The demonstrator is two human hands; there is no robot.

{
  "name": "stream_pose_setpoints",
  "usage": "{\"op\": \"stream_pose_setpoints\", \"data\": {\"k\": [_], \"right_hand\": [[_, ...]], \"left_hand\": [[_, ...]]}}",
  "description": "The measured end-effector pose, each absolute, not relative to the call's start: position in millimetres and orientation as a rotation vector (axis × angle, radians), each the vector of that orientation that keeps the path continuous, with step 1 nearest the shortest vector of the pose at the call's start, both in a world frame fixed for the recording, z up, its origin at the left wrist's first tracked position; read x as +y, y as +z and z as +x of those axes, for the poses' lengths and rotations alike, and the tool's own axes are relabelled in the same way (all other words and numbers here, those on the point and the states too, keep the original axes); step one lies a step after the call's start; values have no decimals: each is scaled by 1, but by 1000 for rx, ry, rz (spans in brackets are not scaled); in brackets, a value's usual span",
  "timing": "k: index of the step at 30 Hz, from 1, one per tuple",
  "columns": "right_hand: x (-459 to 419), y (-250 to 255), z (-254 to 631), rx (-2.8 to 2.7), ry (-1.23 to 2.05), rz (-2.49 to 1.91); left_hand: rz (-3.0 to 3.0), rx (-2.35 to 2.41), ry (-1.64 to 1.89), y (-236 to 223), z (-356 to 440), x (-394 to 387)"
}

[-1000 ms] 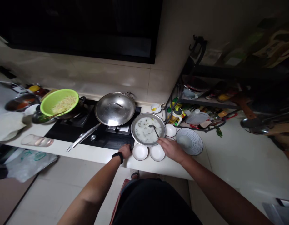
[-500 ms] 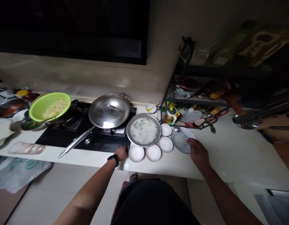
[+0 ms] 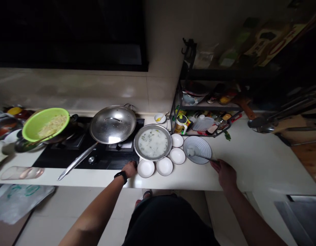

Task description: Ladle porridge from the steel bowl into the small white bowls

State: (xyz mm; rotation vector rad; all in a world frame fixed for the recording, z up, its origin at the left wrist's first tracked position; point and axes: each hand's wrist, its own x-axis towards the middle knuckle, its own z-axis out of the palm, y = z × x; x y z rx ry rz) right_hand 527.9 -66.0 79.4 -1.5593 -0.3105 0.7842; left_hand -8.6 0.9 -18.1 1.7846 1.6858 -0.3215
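My right hand (image 3: pixel 224 174) is shut on the handle of a metal spoon (image 3: pixel 191 152), whose bowl lies on a blue-and-white striped plate (image 3: pixel 197 149). My left hand (image 3: pixel 129 169), with a black watch strap on the wrist, rests on the counter edge by the black hob (image 3: pixel 47 160), holding nothing. Beside it stands a white bowl (image 3: pixel 146 168). Above that bowl sits a steel-rimmed dish of milky soup (image 3: pixel 152 143). Another white bowl (image 3: pixel 164 166) and several more lie around the dish.
A lidded steel wok (image 3: pixel 113 124) and a green colander of noodles (image 3: pixel 45 124) sit on the hob. A wire rack (image 3: pixel 188 102) with bottles and jars stands at the back right. Kitchen utensils lie at the far right.
The spoon has shifted on the striped plate and now lies in my right hand, which has moved slightly right and nearer me. My left hand stays at the counter edge.
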Motion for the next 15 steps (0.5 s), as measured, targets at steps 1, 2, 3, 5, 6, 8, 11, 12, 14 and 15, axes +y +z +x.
{"op": "stream_pose_setpoints", "data": {"k": [1,2,3,5,6,8,11,12,14,15], "right_hand": [[-66,79,530,-283,794,-1552],[-66,80,531,-278,801,-1548],[-66,81,532,-281,803,-1543],[-65,84,533,-289,804,-1525],[-65,87,533,-296,802,-1515],[-62,94,531,-320,796,-1497],[-57,109,527,-374,789,-1476],[-54,115,524,-391,787,-1466],[-47,126,517,-416,795,-1445],[-43,131,511,-424,807,-1433]], "left_hand": [[1783,1688,-319,-18,-9,1],[1783,1689,-318,-19,-9,1],[1783,1689,-317,-19,-9,1],[1786,1684,-317,-19,-9,1],[1787,1681,-316,-19,-9,1],[1787,1678,-315,-18,-9,1],[1789,1676,-306,-17,-9,1],[1790,1676,-303,-17,-9,1],[1788,1676,-294,-17,-9,0],[1784,1678,-288,-18,-9,0]]}}
